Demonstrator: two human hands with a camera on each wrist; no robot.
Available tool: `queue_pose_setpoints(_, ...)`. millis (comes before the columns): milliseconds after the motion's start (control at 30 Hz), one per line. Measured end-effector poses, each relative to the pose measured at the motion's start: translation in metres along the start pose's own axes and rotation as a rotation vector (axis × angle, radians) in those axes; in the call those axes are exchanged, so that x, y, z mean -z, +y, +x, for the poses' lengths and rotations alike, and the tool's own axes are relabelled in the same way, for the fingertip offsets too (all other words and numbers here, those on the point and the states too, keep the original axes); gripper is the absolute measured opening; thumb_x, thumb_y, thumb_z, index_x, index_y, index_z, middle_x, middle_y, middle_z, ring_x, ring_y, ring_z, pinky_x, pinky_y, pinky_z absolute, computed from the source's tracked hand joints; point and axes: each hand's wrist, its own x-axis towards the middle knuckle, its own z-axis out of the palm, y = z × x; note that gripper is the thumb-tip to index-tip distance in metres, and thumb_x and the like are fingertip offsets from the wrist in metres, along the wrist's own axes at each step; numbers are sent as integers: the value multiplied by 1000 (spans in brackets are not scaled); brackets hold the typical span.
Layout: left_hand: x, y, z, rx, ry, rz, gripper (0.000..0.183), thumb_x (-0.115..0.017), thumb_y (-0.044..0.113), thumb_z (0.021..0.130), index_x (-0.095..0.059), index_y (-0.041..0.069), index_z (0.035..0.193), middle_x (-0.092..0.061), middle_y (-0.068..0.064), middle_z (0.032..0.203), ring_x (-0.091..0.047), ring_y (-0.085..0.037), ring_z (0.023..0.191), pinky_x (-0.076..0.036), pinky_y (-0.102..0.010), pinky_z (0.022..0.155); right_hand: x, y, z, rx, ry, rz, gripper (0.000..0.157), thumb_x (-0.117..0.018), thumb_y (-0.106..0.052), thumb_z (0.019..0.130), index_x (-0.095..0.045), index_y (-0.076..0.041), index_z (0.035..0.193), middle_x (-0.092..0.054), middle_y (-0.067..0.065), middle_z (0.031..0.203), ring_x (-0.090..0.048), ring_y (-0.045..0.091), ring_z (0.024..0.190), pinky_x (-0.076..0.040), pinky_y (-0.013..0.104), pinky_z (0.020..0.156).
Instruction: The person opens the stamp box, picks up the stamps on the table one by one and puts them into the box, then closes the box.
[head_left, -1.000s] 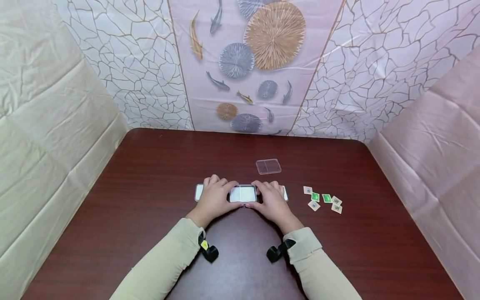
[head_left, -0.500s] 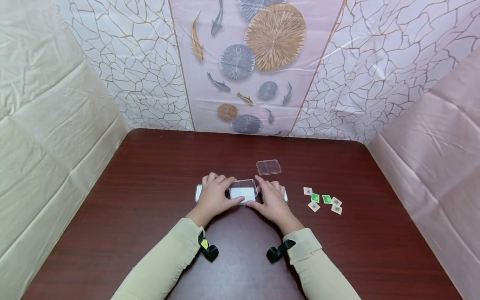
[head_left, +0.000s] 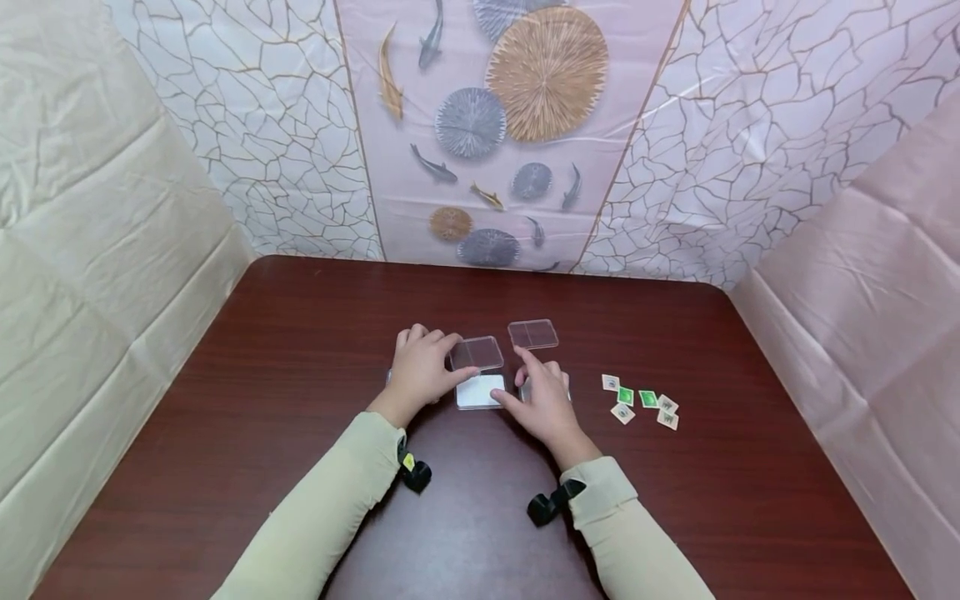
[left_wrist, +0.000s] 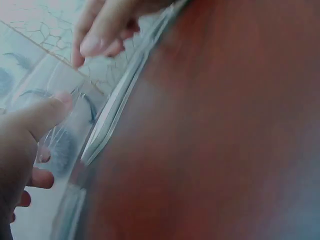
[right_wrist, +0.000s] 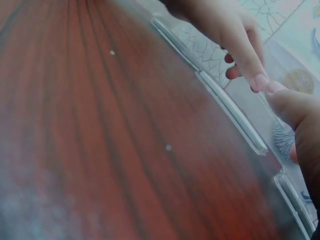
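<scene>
My left hand (head_left: 420, 371) pinches a clear plastic lid (head_left: 477, 353) by its left side, thumb on the near edge. The lid is raised and tilted above a small flat clear box (head_left: 480, 393) with a white inside. My right hand (head_left: 546, 406) has its index finger extended and its thumb at the box's right edge; whether the thumb touches it I cannot tell. Another flat box (head_left: 524, 391) lies partly hidden under that hand, and one at the left is almost covered by my left hand. In the left wrist view, the middle box (left_wrist: 111, 112) shows edge-on.
A second clear lid (head_left: 533, 334) lies flat on the dark wooden table (head_left: 337, 317), behind the boxes. Right of my right hand are several small square cards, some green (head_left: 648, 399) and some pale (head_left: 622, 413). Patterned cloths hang behind the table.
The clear lid has come up off the middle box, moving away from me in my left hand. My right hand has let go of it and stays close to the box.
</scene>
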Motion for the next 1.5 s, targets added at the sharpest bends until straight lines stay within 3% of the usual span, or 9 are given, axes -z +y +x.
queue_pose_setpoints(200,6,0,25,56,-150,58,68,-66,70,84,-70,17,128,-69,-6,116,-47,-28,101,-34,-48,95,1,0,-1,-4,15,-16,66,-81,-42,83,-59,-8,136,-55,-5,80,-45,23,88,-31,48,91)
queue_pose_setpoints(533,-4,-1,50,144,-323,93,70,-67,65,87,-61,21,141,-59,-9,136,-47,-33,119,-32,-51,103,2,-3,-4,59,-1,34,57,-80,-40,84,-64,-7,128,-56,-4,78,-43,21,82,-32,44,84)
queue_pose_setpoints(667,-3,0,57,172,-370,66,71,-68,61,88,-55,24,147,-54,-10,143,-44,-35,126,-31,-52,105,1,-3,-4,61,-5,22,56,-80,-40,84,-64,-8,127,-55,-6,78,-43,21,82,-32,43,83)
queue_pose_setpoints(833,-3,-1,59,189,-377,46,73,-66,60,89,-51,22,150,-51,-10,147,-43,-36,130,-31,-52,107,0,-2,-4,68,-10,15,55,-80,-40,84,-64,-9,127,-55,-6,78,-44,20,81,-32,43,83)
queue_pose_setpoints(1000,-4,-6,49,177,-325,20,78,-63,60,91,-46,13,152,-52,-12,145,-44,-36,130,-32,-53,108,0,-2,-3,71,-11,9,55,-80,-40,84,-64,-9,126,-55,-6,78,-44,20,82,-32,42,83)
queue_pose_setpoints(1133,4,-16,29,149,-288,-42,75,-61,59,93,-48,11,149,-54,-13,142,-47,-36,128,-34,-55,106,-1,-3,-2,68,-16,12,54,-80,-39,84,-64,-9,126,-56,-5,78,-44,21,83,-32,43,84)
queue_pose_setpoints(1333,20,-29,-8,82,-303,-89,77,-64,64,89,-55,13,145,-54,-13,139,-47,-34,128,-36,-56,107,0,-4,-2,58,-35,11,52,-79,-39,86,-65,-9,125,-56,-5,79,-43,20,83,-31,43,85)
queue_pose_setpoints(1500,28,-33,-25,11,-337,-112,84,-77,63,79,-56,14,144,-52,-11,138,-46,-33,128,-36,-55,107,1,-4,-3,63,-32,16,51,-79,-39,85,-65,-9,124,-56,-5,78,-43,21,83,-31,45,85)
